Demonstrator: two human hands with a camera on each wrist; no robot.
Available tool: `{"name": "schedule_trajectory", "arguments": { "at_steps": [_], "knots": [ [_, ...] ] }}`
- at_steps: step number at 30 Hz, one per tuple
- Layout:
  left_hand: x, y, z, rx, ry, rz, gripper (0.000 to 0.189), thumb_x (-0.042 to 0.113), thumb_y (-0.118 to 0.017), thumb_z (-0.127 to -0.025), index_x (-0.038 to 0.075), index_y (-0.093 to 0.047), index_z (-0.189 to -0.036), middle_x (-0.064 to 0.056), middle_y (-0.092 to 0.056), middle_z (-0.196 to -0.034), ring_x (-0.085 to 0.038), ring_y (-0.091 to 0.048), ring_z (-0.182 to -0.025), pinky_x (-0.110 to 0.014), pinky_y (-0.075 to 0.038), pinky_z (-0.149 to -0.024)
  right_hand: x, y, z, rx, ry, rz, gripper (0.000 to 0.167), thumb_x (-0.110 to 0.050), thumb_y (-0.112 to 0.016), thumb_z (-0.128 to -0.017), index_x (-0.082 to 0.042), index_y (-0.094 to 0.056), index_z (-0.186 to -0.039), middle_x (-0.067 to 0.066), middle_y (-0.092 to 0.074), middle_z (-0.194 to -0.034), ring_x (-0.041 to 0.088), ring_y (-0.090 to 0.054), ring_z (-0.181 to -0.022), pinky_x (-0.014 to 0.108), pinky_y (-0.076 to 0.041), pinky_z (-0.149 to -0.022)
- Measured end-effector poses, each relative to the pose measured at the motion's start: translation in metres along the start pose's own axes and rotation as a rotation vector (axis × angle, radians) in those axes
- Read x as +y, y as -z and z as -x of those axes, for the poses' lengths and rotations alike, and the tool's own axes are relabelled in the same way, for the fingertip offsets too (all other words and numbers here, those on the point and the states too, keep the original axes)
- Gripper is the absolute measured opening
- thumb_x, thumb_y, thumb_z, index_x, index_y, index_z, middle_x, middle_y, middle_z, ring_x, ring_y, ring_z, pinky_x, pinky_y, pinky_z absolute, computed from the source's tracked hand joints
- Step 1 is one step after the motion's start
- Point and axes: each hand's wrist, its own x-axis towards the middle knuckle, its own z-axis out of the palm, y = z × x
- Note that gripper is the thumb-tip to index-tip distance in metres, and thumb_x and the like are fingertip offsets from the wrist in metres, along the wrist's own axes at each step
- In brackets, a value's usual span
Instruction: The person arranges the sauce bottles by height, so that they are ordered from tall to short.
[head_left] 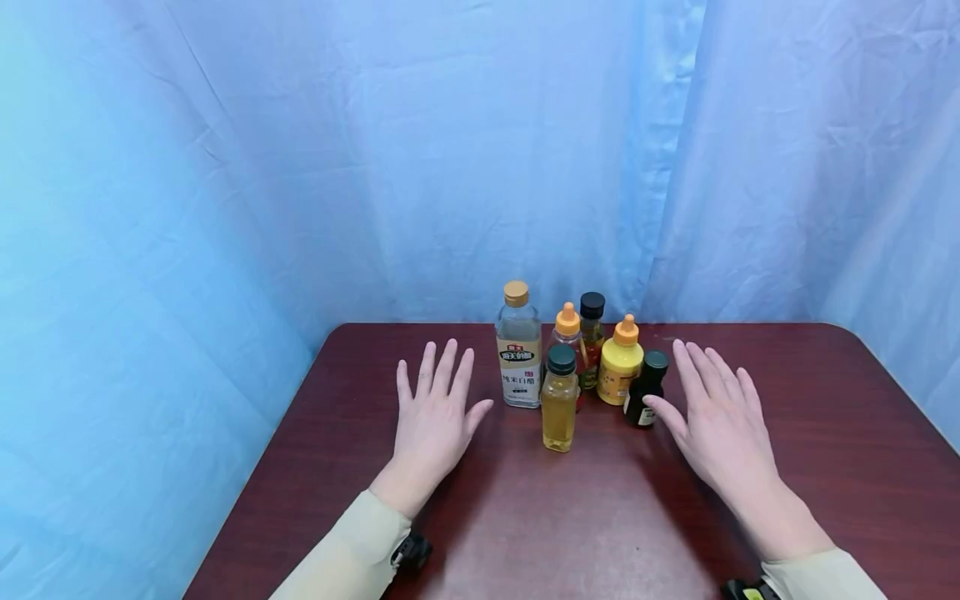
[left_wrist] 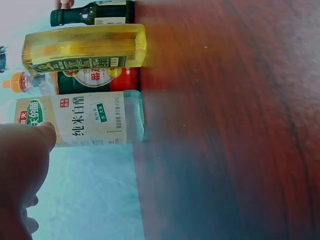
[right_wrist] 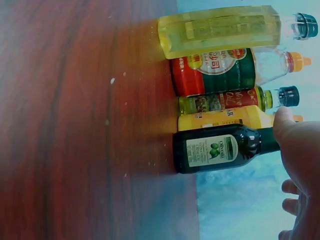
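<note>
My left hand is held palm down with fingers spread, left of a clear white vinegar bottle with a tan cap. On the other side, my right hand also has its fingers straight, its thumb beside a small dark olive oil bottle. Neither hand holds anything. Standing between them are a bottle of yellow oil with a dark green cap, a red-and-green labelled squeeze bottle with an orange tip, a yellow squeeze bottle and a black-capped olive oil bottle, partly hidden at the back.
The bottles stand close together toward the far edge of a dark red wooden table. Behind and to the left hangs a light blue curtain. Each wrist wears a small black camera, and both sleeves are pale.
</note>
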Motion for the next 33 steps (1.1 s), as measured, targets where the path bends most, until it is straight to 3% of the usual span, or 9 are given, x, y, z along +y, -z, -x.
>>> {"name": "schedule_trajectory", "arguments": {
  "at_steps": [5, 11, 17, 22, 28, 33],
  "knots": [
    [0.003, 0.0, -0.006, -0.001, -0.001, 0.016, 0.081, 0.056, -0.069, -0.107, 0.013, -0.043, -0.17, -0.016, -0.041, -0.174, -0.042, -0.027, -0.164, -0.077, -0.023, -0.124, -0.002, -0.005, -0.005, 0.024, -0.016, -0.034, 0.09, -0.037, -0.082, -0.101, -0.008, -0.037, -0.172, 0.028, -0.048, -0.164, 0.049, -0.039, -0.154, 0.07, -0.019, -0.128],
    [0.008, 0.001, -0.013, -0.026, 0.018, 0.034, 0.081, 0.056, -0.066, -0.108, 0.013, -0.04, -0.172, -0.015, -0.038, -0.176, -0.041, -0.024, -0.166, -0.076, -0.02, -0.126, -0.003, -0.01, -0.006, -0.027, -0.077, -0.079, 0.087, -0.038, -0.076, -0.106, -0.008, -0.03, -0.174, 0.028, -0.044, -0.166, 0.051, -0.035, -0.156, 0.069, -0.017, -0.129],
    [0.011, 0.003, -0.024, -0.008, 0.031, 0.084, 0.082, 0.056, -0.064, -0.109, 0.011, -0.038, -0.172, -0.015, -0.038, -0.176, -0.04, -0.025, -0.166, -0.075, -0.018, -0.127, -0.004, -0.017, -0.011, -0.05, -0.172, -0.207, 0.084, -0.04, -0.071, -0.11, -0.011, -0.028, -0.175, 0.032, -0.047, -0.161, 0.056, -0.038, -0.149, 0.076, -0.027, -0.12],
    [0.015, 0.006, -0.035, 0.008, 0.039, 0.128, 0.081, 0.055, -0.064, -0.11, 0.01, -0.038, -0.172, -0.015, -0.04, -0.175, -0.04, -0.029, -0.164, -0.075, -0.019, -0.126, -0.007, -0.025, -0.016, -0.009, -0.252, -0.349, 0.078, -0.041, -0.07, -0.111, -0.011, -0.034, -0.174, 0.024, -0.056, -0.158, 0.053, -0.041, -0.148, 0.076, -0.033, -0.113],
    [0.02, 0.012, -0.047, -0.035, 0.086, 0.215, 0.082, 0.055, -0.061, -0.111, 0.011, -0.033, -0.174, -0.015, -0.035, -0.177, -0.039, -0.022, -0.167, -0.072, -0.014, -0.129, -0.01, -0.037, -0.017, 0.056, -0.331, -0.49, 0.07, -0.034, -0.074, -0.109, -0.013, -0.045, -0.17, 0.024, -0.058, -0.151, 0.048, -0.047, -0.142, 0.073, -0.039, -0.108],
    [0.021, 0.02, -0.057, -0.022, 0.111, 0.278, 0.082, 0.053, -0.062, -0.112, 0.01, -0.032, -0.174, -0.014, -0.034, -0.177, -0.038, -0.022, -0.167, -0.07, -0.015, -0.13, -0.013, -0.045, -0.018, 0.155, -0.364, -0.556, 0.057, -0.028, -0.079, -0.106, -0.02, -0.061, -0.159, 0.014, -0.064, -0.142, 0.034, -0.054, -0.135, 0.058, -0.043, -0.107]
  ]
}}
